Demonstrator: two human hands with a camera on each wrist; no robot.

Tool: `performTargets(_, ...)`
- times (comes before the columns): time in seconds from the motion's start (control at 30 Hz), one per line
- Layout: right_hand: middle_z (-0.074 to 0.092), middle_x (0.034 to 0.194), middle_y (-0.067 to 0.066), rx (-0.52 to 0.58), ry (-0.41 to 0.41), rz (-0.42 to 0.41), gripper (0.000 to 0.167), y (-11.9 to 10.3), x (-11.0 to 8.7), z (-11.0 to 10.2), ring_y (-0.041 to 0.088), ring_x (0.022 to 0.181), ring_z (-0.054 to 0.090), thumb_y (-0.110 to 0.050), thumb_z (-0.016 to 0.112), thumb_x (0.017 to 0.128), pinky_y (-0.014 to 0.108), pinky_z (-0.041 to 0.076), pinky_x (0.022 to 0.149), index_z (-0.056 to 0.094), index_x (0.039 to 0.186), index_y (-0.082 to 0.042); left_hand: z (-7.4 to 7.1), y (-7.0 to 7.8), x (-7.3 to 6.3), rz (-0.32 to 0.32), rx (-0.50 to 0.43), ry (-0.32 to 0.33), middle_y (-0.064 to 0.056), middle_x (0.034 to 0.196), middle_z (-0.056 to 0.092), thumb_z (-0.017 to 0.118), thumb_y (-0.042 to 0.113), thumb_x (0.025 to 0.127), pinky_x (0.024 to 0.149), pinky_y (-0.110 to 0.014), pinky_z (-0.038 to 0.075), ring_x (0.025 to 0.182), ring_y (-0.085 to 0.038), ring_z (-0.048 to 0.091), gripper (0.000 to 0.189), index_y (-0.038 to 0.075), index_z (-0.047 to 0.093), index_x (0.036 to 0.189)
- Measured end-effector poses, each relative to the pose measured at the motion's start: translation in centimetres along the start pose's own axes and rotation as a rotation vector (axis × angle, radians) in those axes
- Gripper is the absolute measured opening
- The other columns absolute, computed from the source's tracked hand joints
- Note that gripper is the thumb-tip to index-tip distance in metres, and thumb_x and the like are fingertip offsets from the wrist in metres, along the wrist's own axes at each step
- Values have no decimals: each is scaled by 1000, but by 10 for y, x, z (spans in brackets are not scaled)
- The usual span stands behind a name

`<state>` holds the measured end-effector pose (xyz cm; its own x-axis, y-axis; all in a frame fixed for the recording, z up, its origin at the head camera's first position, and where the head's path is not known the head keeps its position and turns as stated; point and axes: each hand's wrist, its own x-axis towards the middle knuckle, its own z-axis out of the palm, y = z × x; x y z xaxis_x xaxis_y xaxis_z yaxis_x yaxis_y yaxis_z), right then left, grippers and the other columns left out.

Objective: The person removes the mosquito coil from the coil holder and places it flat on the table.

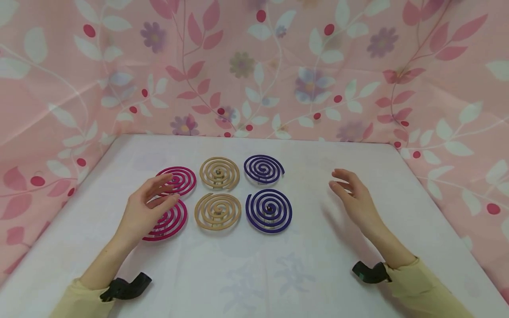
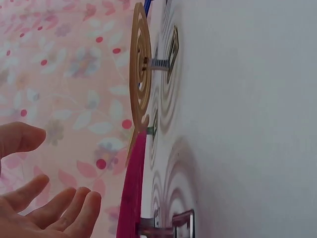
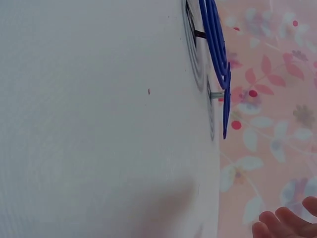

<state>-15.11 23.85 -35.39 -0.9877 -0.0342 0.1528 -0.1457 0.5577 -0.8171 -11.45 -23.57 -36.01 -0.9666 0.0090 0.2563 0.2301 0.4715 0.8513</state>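
A pink floral cloth (image 1: 242,48) backs a white table (image 1: 318,256). Above it hover the left hand (image 1: 146,204), thumb spread wide from bent fingers, over two pink coils (image 1: 178,180), and the right hand (image 1: 358,198), thumb nearer its fingers, well right of two blue coils (image 1: 269,209). Two tan coils (image 1: 218,210) lie between pink and blue, raised on small metal stands (image 2: 159,64).

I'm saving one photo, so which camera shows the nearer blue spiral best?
Head view: the nearer blue spiral shows whole, its loops seen from above. Right wrist shows it nearly edge-on, cut off at the top; left wrist shows only a blue scrap, unclear which spiral.
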Motion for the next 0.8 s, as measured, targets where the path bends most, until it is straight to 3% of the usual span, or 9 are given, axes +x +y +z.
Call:
performTargets(0.17, 54, 141, 11, 91, -12, 16, 48, -5, 1, 7, 8, 118, 58, -32, 55, 103, 9, 45, 91, 46, 144, -9, 14, 6, -1, -8, -18, -47, -17, 133, 60, 70, 16, 94, 88, -8, 49, 107, 8, 59, 52, 8, 51, 142)
performTargets(0.3, 57, 135, 9, 196, -12, 13, 45, -11, 3, 14, -6, 106, 60, -26, 56, 102, 10, 49, 90, 48, 140, -4, 25, 9, -1, -21, -40, -88, -19, 135, 60, 71, 14, 93, 88, -9, 50, 109, 2, 62, 53, 6, 51, 142)
performTargets(0.53, 57, 132, 10, 295, -39, 38, 44, -19, 5, 22, -2, 106, 61, -22, 57, 102, 13, 51, 91, 47, 139, -1, 48, 15, 2, -34, -165, -137, -19, 138, 58, 71, 9, 92, 92, -15, 52, 124, -35, 59, 50, 2, 54, 138)
performTargets(0.8, 53, 139, 17, 289, -78, 46, 45, -20, 4, 22, -3, 108, 60, -25, 54, 104, 14, 51, 93, 46, 141, -1, 69, 16, 5, -28, -235, -215, -21, 138, 58, 71, 8, 92, 98, -24, 52, 126, -38, 57, 49, 2, 54, 137)
